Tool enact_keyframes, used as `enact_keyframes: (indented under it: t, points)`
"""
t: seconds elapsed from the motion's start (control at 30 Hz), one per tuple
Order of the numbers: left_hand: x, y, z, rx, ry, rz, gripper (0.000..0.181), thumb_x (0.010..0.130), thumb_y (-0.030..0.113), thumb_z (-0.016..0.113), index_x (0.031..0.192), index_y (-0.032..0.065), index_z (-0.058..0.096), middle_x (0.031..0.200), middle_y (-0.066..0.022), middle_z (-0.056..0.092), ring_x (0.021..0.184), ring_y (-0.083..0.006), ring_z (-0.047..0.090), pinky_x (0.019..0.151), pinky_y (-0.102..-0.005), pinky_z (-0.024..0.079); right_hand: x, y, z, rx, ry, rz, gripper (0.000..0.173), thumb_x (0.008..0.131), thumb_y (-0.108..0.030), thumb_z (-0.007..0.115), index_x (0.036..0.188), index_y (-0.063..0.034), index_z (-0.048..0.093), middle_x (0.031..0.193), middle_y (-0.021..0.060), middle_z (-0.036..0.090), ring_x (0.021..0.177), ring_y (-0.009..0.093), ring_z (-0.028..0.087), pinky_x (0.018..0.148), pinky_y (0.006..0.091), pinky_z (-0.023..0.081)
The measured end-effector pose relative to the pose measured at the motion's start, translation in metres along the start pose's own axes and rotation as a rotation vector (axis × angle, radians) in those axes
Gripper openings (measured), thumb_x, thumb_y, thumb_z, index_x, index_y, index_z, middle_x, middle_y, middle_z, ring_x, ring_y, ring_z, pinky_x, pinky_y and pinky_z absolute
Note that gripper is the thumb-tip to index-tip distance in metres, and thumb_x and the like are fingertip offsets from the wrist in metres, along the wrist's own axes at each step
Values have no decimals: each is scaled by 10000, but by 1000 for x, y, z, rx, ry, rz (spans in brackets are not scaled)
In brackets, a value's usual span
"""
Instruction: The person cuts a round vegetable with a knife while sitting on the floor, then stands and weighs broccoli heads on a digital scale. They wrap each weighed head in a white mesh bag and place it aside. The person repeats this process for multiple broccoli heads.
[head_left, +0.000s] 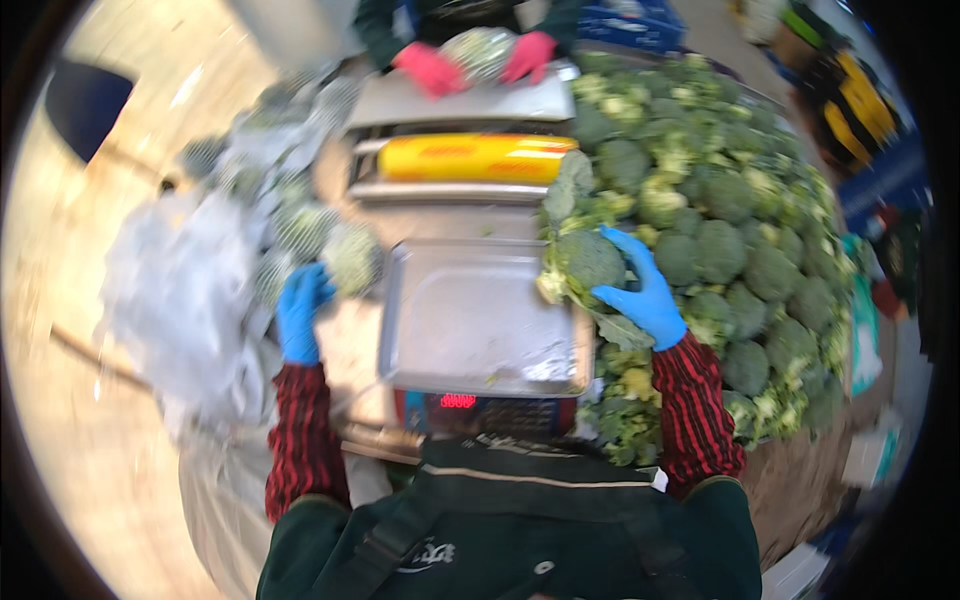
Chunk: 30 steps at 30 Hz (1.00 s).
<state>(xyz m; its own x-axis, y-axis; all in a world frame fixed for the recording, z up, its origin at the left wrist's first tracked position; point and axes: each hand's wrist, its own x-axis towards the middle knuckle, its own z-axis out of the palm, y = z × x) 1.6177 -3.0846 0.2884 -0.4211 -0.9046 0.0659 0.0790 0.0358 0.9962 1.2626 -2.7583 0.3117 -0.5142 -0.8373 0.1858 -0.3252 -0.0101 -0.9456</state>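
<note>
My right hand (643, 291), in a blue glove, has its thumb and fingers around a broccoli head (591, 259) with leaves, at the right rim of the metal scale pan (472, 322). My left hand (303, 311), also gloved in blue, is left of the pan with curled fingers. Close by its fingertips is a pale green wrapped vegetable head (352, 259); whether they touch is unclear. Under the pan's near edge, the scale's red display (457, 401) is lit but blurred.
Loose broccoli (720, 251) is heaped on the right. Net-wrapped heads (304, 221) and clear plastic bags (187, 300) lie left. Beyond the pan is a wrapping machine with a yellow film roll (472, 156). Across it, a co-worker's pink-gloved hands (431, 69) hold a wrapped head (480, 54).
</note>
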Motion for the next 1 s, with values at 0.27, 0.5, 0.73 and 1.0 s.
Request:
enact_keyframes:
  t: [0.27,0.5,0.73,1.0]
  points:
    - [-73,-62,-59,1009,-399,73,316,817,252,662,1084,89,615,1017,-109,630,960,-276,604,838,-372,476,-16,-18,62,-408,-63,-31,779,701,-143,750,1390,-102,390,1471,150,258,1343,315,294,1094,400,279]
    - [-14,-14,-73,773,245,324,240,839,107,622,1072,50,605,1012,-108,593,882,-230,584,782,-311,469,-38,-73,56,-490,90,-58,523,821,-21,599,1325,-75,470,1375,135,419,1292,291,382,1065,379,299]
    - [91,25,-123,1260,489,481,507,757,226,703,1199,73,507,1107,-138,546,1035,-317,514,860,-398,422,-67,-71,64,-387,99,-64,426,851,-3,583,1265,-91,531,1319,76,476,1085,184,523,835,284,441]
    - [49,-7,-140,1119,31,409,133,854,172,585,944,85,629,901,-124,616,865,-323,575,758,-404,459,-88,-83,81,-261,19,159,298,861,-34,592,1158,-42,597,1093,74,596,953,179,578,801,278,449]
